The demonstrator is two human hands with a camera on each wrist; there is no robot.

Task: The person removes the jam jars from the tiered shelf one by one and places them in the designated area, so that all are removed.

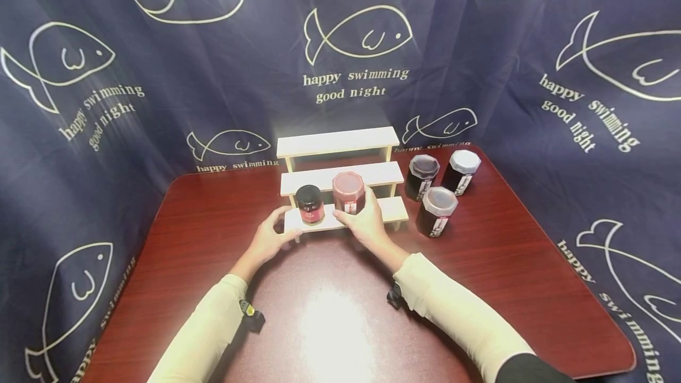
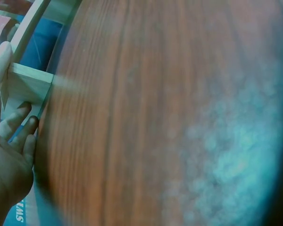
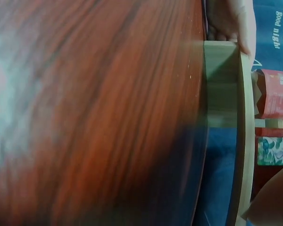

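Observation:
A pale wooden three-step shelf (image 1: 340,179) stands on the table. My left hand (image 1: 268,240) is at the left end of its lowest step, thumb at the front corner; in the left wrist view the fingers (image 2: 26,134) lie beside the end leg. A small jar (image 1: 310,203) with a black lid and a pinkish-red label stands on that step near this hand. My right hand (image 1: 367,223) grips a larger jar (image 1: 348,191) with a pink lid at the lowest step, to the right of the small jar. Whether its base touches the wood cannot be told.
Three dark jars stand on the table right of the shelf: one with a dark lid (image 1: 422,177), one with a whitish lid (image 1: 461,171), one with a greyish lid (image 1: 437,211). A blue fish-print curtain (image 1: 356,105) hangs behind the reddish-brown table (image 1: 223,205).

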